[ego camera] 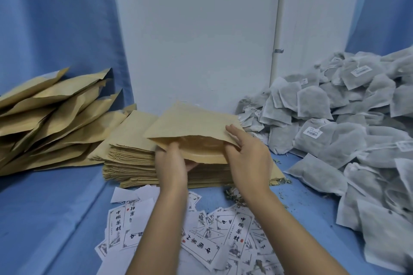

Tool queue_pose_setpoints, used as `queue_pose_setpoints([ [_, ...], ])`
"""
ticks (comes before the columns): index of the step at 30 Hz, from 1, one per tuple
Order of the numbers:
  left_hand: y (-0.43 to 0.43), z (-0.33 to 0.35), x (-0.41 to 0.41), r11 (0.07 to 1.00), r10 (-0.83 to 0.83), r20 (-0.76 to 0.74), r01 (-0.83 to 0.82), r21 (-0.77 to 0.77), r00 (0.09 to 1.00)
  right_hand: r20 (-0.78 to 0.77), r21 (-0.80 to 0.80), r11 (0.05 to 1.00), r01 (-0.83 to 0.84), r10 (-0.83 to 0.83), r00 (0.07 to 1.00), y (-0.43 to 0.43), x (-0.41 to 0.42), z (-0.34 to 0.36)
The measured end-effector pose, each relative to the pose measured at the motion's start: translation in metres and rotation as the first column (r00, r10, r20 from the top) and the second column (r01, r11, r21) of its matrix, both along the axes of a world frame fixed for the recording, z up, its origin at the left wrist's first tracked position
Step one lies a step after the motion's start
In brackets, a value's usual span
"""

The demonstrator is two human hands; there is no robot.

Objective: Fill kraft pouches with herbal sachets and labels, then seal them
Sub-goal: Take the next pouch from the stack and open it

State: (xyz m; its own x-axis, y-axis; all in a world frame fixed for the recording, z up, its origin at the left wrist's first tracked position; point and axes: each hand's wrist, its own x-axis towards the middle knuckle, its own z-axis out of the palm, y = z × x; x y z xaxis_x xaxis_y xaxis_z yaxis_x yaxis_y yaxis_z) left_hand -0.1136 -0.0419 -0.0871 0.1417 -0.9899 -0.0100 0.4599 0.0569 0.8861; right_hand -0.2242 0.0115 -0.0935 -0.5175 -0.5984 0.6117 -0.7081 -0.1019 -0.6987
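Observation:
A kraft pouch (pixel 192 124) is held above the stack of flat empty pouches (pixel 134 158), its mouth open toward me. My left hand (pixel 171 162) grips the lower lip of the mouth, fingers curled under it. My right hand (pixel 248 152) pinches the right side of the upper lip, with fingers on top of the pouch. Nothing shows inside the pouch. A large heap of grey herbal sachets (pixel 348 127) lies at the right. Printed white labels (pixel 210 236) are scattered on the blue cloth in front of me.
A pile of bulging kraft pouches (pixel 49 118) leans at the left. Behind the stack stands a white wall panel (pixel 196 40), flanked by a blue curtain (pixel 55 18). Loose herb crumbs (pixel 237 194) lie on the blue cloth (pixel 51 207) near the stack.

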Motion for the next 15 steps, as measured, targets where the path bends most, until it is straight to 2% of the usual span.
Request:
queue_pose_setpoints([
  [2,-0.005,-0.003,0.009,0.992,0.09,0.1,-0.08,-0.099,0.991,0.106,0.014,1.0,-0.026,0.024,0.994,-0.001,-0.004,-0.001],
  [4,-0.006,-0.005,0.015,0.976,0.132,0.139,-0.104,-0.191,0.981,0.226,-0.032,0.993,-0.115,0.12,0.967,-0.002,-0.006,-0.002],
  [7,-0.005,-0.008,0.016,0.949,0.121,0.141,-0.073,-0.306,0.983,0.322,-0.132,0.978,-0.161,0.196,0.926,-0.004,-0.007,0.0],
  [10,-0.003,-0.014,0.014,0.921,0.121,0.272,-0.006,-0.389,0.955,0.439,-0.252,0.953,-0.171,0.27,0.857,-0.003,-0.01,0.004],
  [13,-0.002,-0.018,0.013,0.868,0.166,0.464,0.095,-0.487,0.87,0.508,-0.302,0.94,-0.16,0.3,0.807,-0.004,-0.011,0.006],
  [15,-0.002,-0.019,0.011,0.797,0.293,0.612,0.165,-0.58,0.735,0.512,-0.316,0.935,-0.161,0.311,0.8,-0.005,-0.009,0.007],
])
